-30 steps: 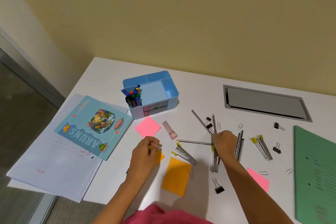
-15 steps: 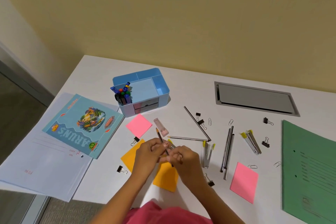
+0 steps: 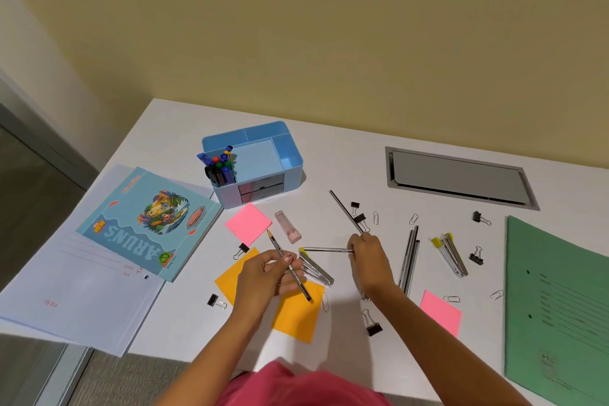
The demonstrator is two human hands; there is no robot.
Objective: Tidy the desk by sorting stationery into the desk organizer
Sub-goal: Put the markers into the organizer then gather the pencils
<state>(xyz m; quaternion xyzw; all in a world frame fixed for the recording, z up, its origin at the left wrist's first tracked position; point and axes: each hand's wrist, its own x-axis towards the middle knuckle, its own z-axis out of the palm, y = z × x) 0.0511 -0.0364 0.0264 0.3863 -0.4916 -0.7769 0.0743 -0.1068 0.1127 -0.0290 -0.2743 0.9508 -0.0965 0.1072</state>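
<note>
A light blue desk organizer [image 3: 290,171] stands at the back of the white desk, with several coloured markers [image 3: 220,168] upright in its left compartment. My left hand [image 3: 267,277] is shut on a striped pencil [image 3: 280,254] held slanted above the orange sticky notes [image 3: 296,313]. My right hand [image 3: 369,257] rests on the desk with its fingertips closed on the end of a thin dark pen [image 3: 326,250] that lies flat. Another dark pen [image 3: 344,209] lies diagonally beyond it. More pens [image 3: 410,257] lie to the right.
Pink sticky notes [image 3: 248,223], a pink eraser [image 3: 287,227], yellow-capped pen bundles [image 3: 451,254] and scattered binder clips [image 3: 372,323] and paper clips cover the middle. A blue notebook [image 3: 148,221] on white papers lies left, a green folder [image 3: 560,306] right, a grey cable hatch [image 3: 458,178] behind.
The pencil passed from my right hand to my left hand, where both met. My right hand then moved right and came down on the thin dark pen.
</note>
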